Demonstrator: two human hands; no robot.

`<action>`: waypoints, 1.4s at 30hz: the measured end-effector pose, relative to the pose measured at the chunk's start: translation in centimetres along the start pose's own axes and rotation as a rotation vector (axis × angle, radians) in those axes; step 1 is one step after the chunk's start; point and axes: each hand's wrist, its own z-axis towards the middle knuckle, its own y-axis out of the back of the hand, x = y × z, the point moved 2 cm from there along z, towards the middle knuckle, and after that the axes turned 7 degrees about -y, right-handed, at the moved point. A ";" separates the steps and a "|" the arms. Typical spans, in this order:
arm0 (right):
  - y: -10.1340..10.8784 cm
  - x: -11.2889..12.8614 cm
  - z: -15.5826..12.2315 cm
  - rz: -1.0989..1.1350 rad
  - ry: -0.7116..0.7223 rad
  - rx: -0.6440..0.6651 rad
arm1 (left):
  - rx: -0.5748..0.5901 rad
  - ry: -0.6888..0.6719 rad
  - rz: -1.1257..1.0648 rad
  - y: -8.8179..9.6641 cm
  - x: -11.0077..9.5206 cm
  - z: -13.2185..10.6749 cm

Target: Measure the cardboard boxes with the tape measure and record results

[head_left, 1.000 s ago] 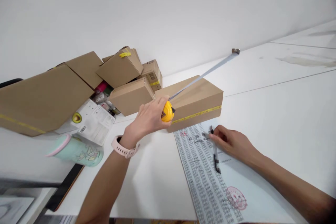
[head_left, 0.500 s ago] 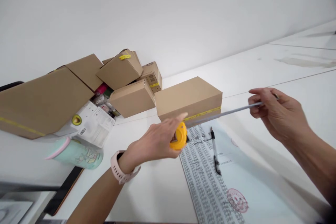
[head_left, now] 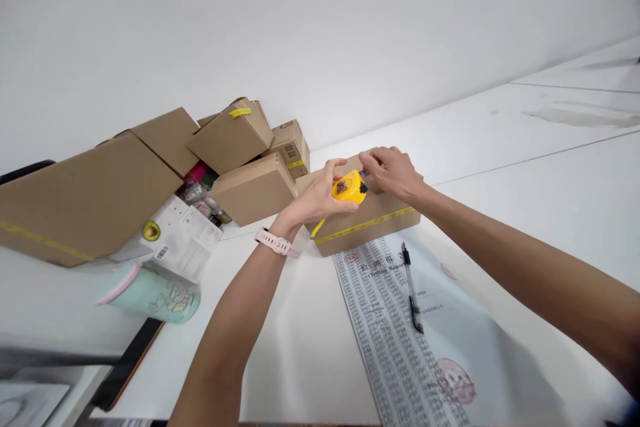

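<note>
A yellow tape measure [head_left: 350,188] is gripped in my left hand [head_left: 323,197], over the top of a cardboard box [head_left: 367,230] with yellow tape along its side. My right hand [head_left: 393,173] is close by on the right, its fingers pinched at a short piece of the blade beside the case. A pink watch band [head_left: 277,242] circles my left wrist. In front of the box lies a printed testing report [head_left: 380,320], and a black-capped pen [head_left: 411,290] rests on it.
Several cardboard boxes [head_left: 227,140] are stacked at the left against the wall. Near them are a white package [head_left: 183,237] with an avocado picture and a mint green cup [head_left: 155,293] with a pink rim. A dark strip [head_left: 127,363] lies at the table's left edge.
Both hands have moved up over the box. My right hand has come in from the right to the tape measure, and the long stretch of pulled-out blade has shortened.
</note>
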 end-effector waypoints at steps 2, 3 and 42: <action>0.9 -0.8 -0.7 0.004 0.023 -0.109 | -0.004 0.012 -0.003 0.1 1.0 0.1; 1.5 -1.4 -1.6 0.019 0.009 -0.164 | -0.014 0.011 0.001 0.2 1.6 0.1; 0.5 -7.8 -18.7 0.425 -0.638 0.332 | -0.042 -0.414 0.149 -18.7 1.8 -12.9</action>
